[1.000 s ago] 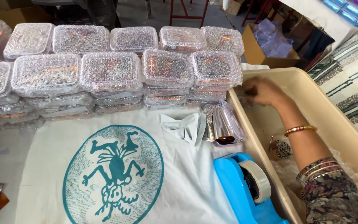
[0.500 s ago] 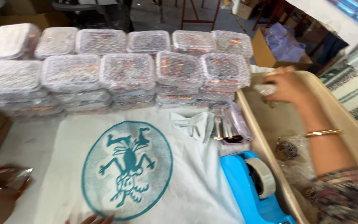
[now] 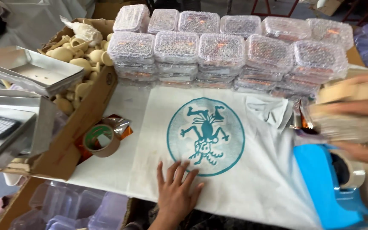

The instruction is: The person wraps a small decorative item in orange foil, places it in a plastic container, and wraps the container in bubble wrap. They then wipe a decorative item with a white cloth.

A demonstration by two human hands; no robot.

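Note:
My left hand (image 3: 177, 189) lies flat, fingers spread, on a white cloth (image 3: 252, 179) printed with a round teal figure (image 3: 205, 135); it holds nothing. My right hand (image 3: 356, 108) is a blur at the right edge, just above a blue tape dispenser (image 3: 320, 183). Its fingers appear wrapped around a pale, blurred packet (image 3: 335, 127). What the packet is cannot be made out. Stacks of bubble-wrapped containers (image 3: 222, 51) line the far side of the cloth.
A roll of brown tape (image 3: 101, 140) lies left of the cloth beside a shiny wrapper. A cardboard box (image 3: 88, 115) holds cream clay pieces (image 3: 71, 55). Metal trays (image 3: 26, 72) are stacked at the left. Clear plastic tubs (image 3: 64, 206) sit below the table edge.
The view has swung left, showing the box and trays. My left hand has come to rest flat on the cloth. My right hand has left the beige tub and moved left, blurred.

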